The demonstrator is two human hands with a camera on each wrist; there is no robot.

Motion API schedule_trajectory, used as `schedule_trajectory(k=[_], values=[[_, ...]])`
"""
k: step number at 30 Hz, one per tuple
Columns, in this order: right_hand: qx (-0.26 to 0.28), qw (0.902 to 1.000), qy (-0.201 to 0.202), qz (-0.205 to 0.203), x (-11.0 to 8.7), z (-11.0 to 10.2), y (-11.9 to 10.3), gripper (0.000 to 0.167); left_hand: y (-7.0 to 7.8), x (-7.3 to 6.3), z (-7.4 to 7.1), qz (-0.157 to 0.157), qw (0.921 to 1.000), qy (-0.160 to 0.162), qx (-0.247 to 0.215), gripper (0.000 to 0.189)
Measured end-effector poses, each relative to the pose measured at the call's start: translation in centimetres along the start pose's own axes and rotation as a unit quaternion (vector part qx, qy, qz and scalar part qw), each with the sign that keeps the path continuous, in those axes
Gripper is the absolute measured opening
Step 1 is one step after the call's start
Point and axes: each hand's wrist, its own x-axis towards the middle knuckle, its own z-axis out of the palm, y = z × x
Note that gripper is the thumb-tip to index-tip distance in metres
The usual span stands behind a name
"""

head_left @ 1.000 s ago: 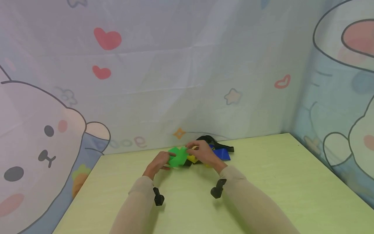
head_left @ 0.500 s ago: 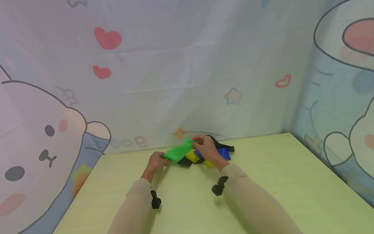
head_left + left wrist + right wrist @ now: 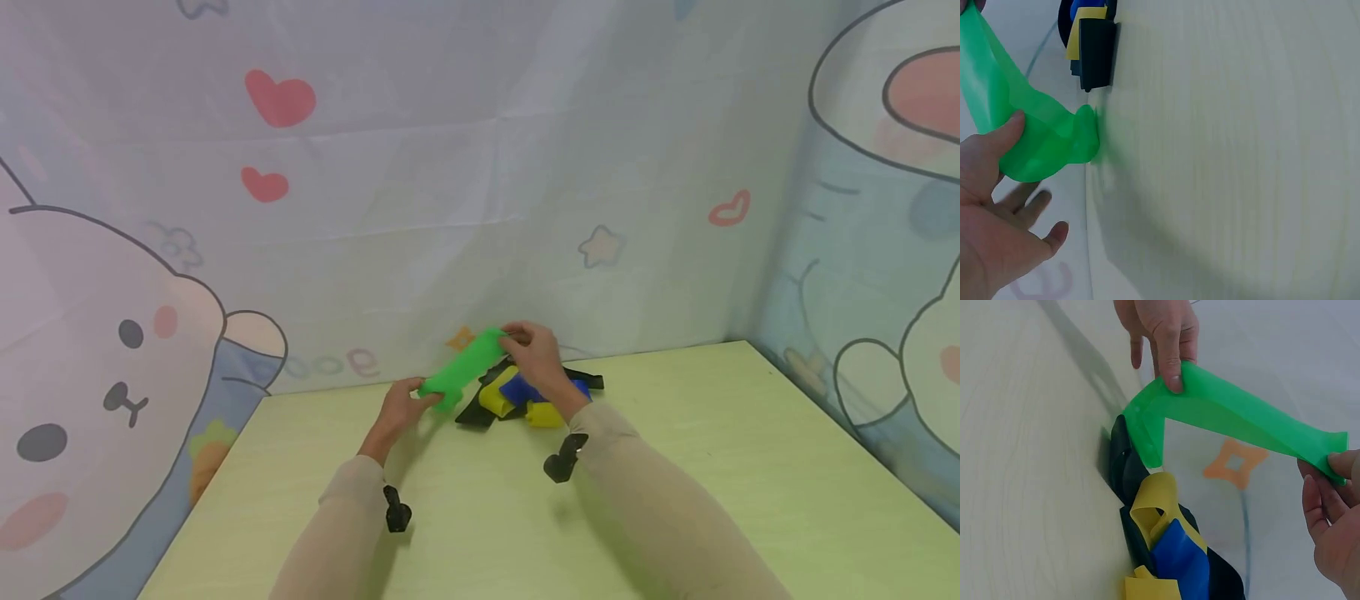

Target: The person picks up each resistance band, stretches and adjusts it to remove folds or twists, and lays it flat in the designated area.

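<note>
A flat, stretchy green resistance band (image 3: 468,365) spans both hands, slanting up from left to right near the back wall. My left hand (image 3: 400,410) pinches its lower part between thumb and fingers, and a loose end hangs down there, as the left wrist view shows. At the higher end, my right hand (image 3: 537,357) pinches the band's tip with thumb and fingertips. Just below and right of the band lies a heap of similar bands: a yellow band (image 3: 1155,495), a blue band (image 3: 1183,555) and a black band (image 3: 1097,53).
Another yellow piece (image 3: 544,414) lies at the front of the heap, partly behind the right forearm. The pale yellow table (image 3: 480,525) ends at a printed cloth wall (image 3: 420,250) behind the heap. A black wrist camera (image 3: 397,510) sits on the left sleeve.
The right hand has risen, drawing the green band from a crumpled shape into a long slanting strip. The left hand has shifted slightly left. More of the heap shows beneath.
</note>
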Motion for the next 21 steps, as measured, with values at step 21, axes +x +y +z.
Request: schedule_trajectory(k=[21], values=[[0.001, 0.9975, 0.056, -0.044, 1.2, -1.0, -1.1, 0.023, -0.1, -1.1, -1.3, 0.03, 0.9893, -0.143, -0.003, 0.033]])
